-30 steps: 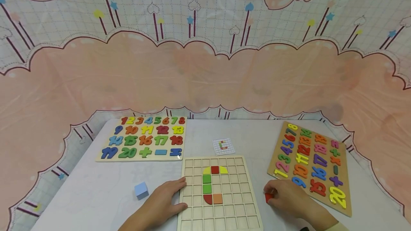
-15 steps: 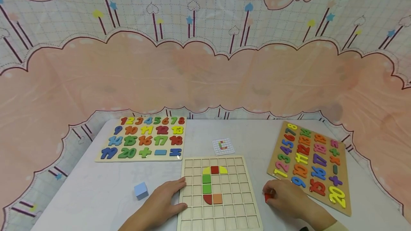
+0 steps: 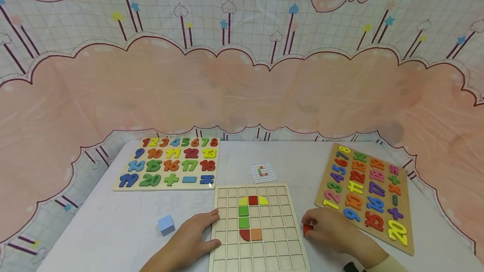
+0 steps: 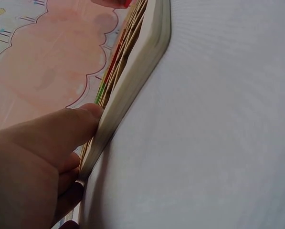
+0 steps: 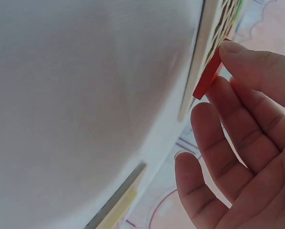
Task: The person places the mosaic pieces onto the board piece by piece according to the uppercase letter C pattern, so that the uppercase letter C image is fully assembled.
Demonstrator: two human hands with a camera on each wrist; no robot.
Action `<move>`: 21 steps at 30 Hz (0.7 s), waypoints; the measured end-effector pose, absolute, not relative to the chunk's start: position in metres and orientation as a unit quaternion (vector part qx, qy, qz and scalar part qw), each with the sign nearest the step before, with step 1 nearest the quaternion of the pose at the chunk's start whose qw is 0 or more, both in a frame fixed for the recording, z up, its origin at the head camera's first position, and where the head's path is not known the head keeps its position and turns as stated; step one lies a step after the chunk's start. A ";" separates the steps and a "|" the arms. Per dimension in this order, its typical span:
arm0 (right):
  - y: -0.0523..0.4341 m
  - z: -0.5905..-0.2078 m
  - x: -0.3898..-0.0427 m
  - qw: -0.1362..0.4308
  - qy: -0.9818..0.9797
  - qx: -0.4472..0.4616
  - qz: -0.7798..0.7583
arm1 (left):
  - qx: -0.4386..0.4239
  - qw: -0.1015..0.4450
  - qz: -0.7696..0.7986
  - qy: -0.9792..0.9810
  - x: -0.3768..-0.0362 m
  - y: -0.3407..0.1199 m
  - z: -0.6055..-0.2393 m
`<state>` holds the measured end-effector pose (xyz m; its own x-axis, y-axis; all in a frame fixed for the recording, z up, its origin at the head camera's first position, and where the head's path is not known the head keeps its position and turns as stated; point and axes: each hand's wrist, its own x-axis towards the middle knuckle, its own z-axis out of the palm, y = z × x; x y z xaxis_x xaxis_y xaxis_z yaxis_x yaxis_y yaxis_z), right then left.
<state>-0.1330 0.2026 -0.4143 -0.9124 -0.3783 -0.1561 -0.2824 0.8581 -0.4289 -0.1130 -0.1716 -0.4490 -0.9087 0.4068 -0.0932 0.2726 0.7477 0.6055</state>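
A wooden grid board [image 3: 277, 242] lies at the near middle of the table, with red, yellow, green and orange pieces [image 3: 249, 217] set in its cells in a C shape. My left hand [image 3: 200, 232] rests flat on the table, fingers and thumb against the board's left edge [image 4: 132, 81]. My right hand [image 3: 321, 226] is just right of the board and pinches a small red piece [image 3: 307, 229] between thumb and fingers. In the right wrist view the red piece [image 5: 206, 76] sits at my fingertips, close to the board's edge [image 5: 195, 71].
A small pattern card [image 3: 263, 172] lies behind the grid board. A light blue cube [image 3: 166, 224] sits left of my left hand. One number puzzle board [image 3: 168, 163] lies at the back left, another [image 3: 366, 194] at the right. A pink cloud backdrop rises behind.
My right hand has carried the red piece a little to the left, closer to the grid board's right edge. The left hand has stayed put.
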 end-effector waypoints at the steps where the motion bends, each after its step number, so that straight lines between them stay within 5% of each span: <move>1: 0.201 -0.414 -0.133 0.118 0.956 -0.176 -0.202 | 0.183 0.110 0.304 0.928 -0.113 -0.172 -0.449; 21: 0.160 -0.409 -0.139 0.096 0.928 -0.285 -0.217 | 0.183 0.108 0.302 0.929 -0.112 -0.170 -0.449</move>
